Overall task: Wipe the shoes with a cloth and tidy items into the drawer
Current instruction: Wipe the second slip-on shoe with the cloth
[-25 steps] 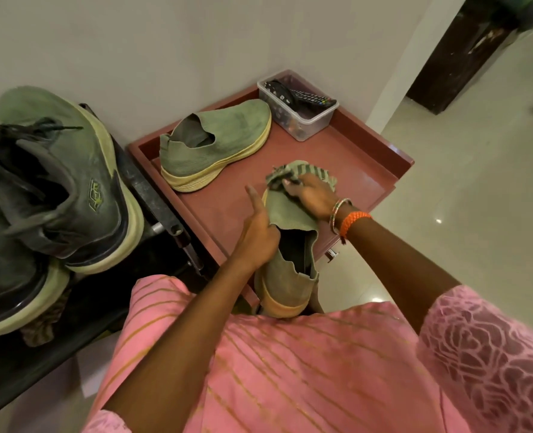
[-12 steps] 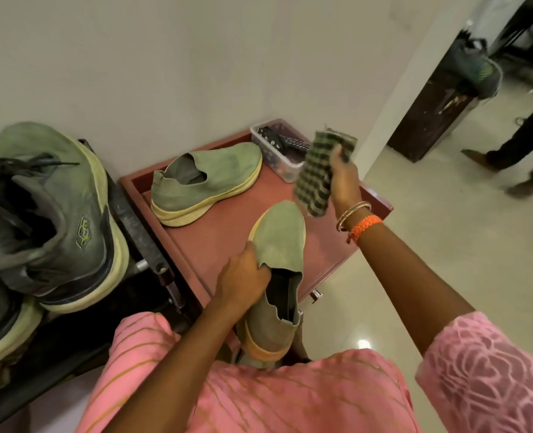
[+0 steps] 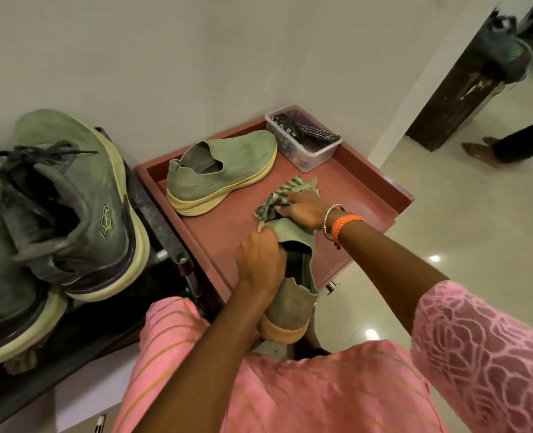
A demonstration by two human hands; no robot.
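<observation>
Both hands are busy over the open reddish-brown wooden drawer [image 3: 368, 182]: the left hand [image 3: 260, 260] grips the collar of a soft sage-green knit slip-on shoe with a cream sole [image 3: 290, 304], its heel hanging out past the drawer front, while the right hand [image 3: 305, 210] presses a crumpled green-striped cloth [image 3: 277, 198] onto the shoe's toe. By its look, the knit upper should be light and floppy (it folds at the collar), so the firmer sole or heel seems the steadier place to hold; the cloth is limp and bunches easily. Counting: two slip-ons, the second slip-on shoe [image 3: 224, 170] lying on its sole at the back of the drawer; one cloth; one clear plastic box [image 3: 309, 154] holding at least one black remote control [image 3: 316, 134]; two large grey-green laced sneakers [image 3: 71, 210] on the dark shelf at left.
</observation>
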